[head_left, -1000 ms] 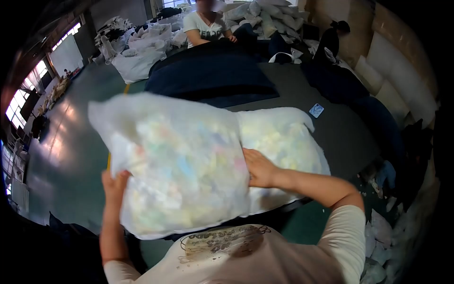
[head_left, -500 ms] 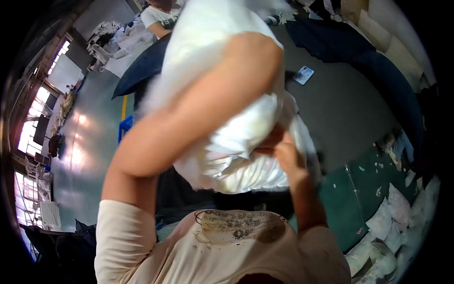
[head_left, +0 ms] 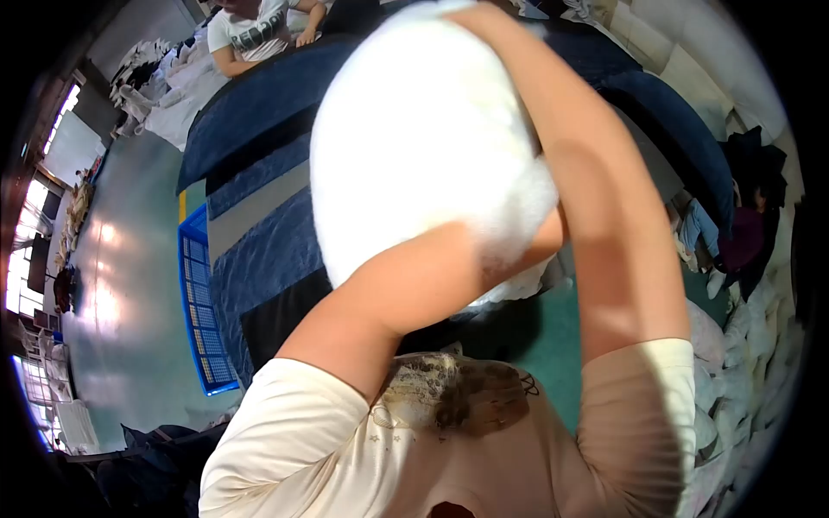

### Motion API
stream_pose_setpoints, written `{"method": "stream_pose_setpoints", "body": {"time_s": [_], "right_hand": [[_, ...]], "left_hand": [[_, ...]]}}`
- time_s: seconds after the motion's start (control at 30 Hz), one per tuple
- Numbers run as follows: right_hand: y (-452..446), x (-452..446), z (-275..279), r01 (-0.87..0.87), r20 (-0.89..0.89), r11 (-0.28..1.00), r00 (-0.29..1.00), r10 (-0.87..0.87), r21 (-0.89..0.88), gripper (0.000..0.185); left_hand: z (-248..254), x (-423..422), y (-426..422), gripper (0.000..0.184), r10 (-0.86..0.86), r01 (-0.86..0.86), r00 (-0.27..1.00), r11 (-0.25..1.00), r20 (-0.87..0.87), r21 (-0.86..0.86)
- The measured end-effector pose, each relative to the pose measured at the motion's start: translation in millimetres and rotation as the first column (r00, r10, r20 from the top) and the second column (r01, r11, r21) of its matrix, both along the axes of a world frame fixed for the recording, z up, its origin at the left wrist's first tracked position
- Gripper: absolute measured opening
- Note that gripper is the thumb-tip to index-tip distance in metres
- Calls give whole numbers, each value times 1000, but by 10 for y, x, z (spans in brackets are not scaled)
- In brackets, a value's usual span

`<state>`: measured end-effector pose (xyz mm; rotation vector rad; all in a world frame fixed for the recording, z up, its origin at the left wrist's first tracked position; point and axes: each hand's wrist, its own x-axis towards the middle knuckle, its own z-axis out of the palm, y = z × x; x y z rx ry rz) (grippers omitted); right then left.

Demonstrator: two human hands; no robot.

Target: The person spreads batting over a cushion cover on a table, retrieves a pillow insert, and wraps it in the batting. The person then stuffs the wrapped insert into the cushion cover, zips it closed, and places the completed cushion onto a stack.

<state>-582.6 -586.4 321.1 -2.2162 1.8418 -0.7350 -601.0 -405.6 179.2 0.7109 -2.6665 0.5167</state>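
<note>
Your raised right hand (head_left: pixel 473 12) touches the top of one white fabric bag (head_left: pixel 406 147) before you; left forearm (head_left: pixel 406 281) bent, left hand hidden, both grips unclear. Nearby: one blue plastic crate (head_left: pixel 204 337).

Co-worker's white T-shirt (head_left: pixel 256 34): 1 line of dk block caps across the chest, slanting up to the R in this view. Starts approx. "RE"; rest too small/blurry to read w/ certainty, so can't give the full word. Camera wearer's cream T-shirt (head_left: pixel 484 457): brownish chest print (head_left: pixel 440 388), w/ a row of tiny outline stars (head_left: pixel 390 438) on its collar side; any lettering in the print is illegible. Nothing else readable.
</note>
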Motion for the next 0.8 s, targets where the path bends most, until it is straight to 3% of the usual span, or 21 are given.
{"method": "stream_pose_setpoints", "body": {"time_s": [0.1, 0.2, 0.27, 0.3, 0.33, 0.37, 0.4, 0.47, 0.5, 0.53, 0.57, 0.6, 0.7, 0.77, 0.8], "right_hand": [[52, 69, -197, 141, -68, 989, 988, -137, 53, 70], [-73, -44, -344, 186, -23, 981, 982, -187, -55, 71], [-204, -263, -386, 193, -25, 968, 980, -199, -162, 74], [-208, -322, -357, 196, -27, 956, 978, -206, -218, 77], [-34, -296, -272, 233, 56, 942, 973, -226, -242, 76], [201, -267, -201, 274, 140, 926, 960, -245, -260, 76], [307, -282, -234, 249, 184, 937, 961, -207, -244, 74], [403, -355, -229, 198, 264, 952, 955, -134, -232, 70], [496, -322, -191, 138, 410, 981, 910, -70, -138, 67], [566, -289, -152, 64, 550, 996, 835, -24, -55, 64], [605, -262, -116, -23, 677, 1000, 736, 3, 20, 61], [628, -303, 71, -31, 597, 988, 799, -68, 154, 56], [605, -419, 137, -36, 561, 988, 826, -53, 147, 54], [972, -450, 466, -245, 776, 867, 591, -222, 435, 56], [916, -508, 577, -370, 790, 760, 539, -293, 534, 52]], "left_hand": [[-376, 76, 485, 23, -88, 86, 996, 990, 16, 112], [-636, 297, 1154, 25, -237, 227, 971, 943, 12, 245], [-440, 473, 1564, 27, -385, 408, 913, 882, -139, 235], [-99, 617, 1686, 28, -495, 526, 835, 846, -239, 86], [238, 819, 1700, 33, -589, 564, 735, 806, -335, -180], [661, 1133, 1608, 31, -649, 524, 727, 736, -225, -428], [1092, 1471, 1467, 27, -635, 554, 769, 607, 71, -569], [1352, 1829, 1200, 24, -608, 448, 791, 648, -65, -617], [1425, 1945, 970, 22, -634, 484, 742, 731, -216, -481], [1485, 2032, 805, 35, -366, 323, 921, 909, -135, -264], [1468, 2070, 486, 56, -449, 307, 767, 884, -459, -352], [1377, 2091, 368, 78, -165, 75, 918, 965, -360, -252], [1159, 1799, 245, 87, 22, -93, 945, 974, -325, -205], [1204, 1735, 189, 87, 29, -93, 953, 975, -303, -199], [1200, 1745, 134, 85, 48, -95, 958, 983, -283, -157]]}}
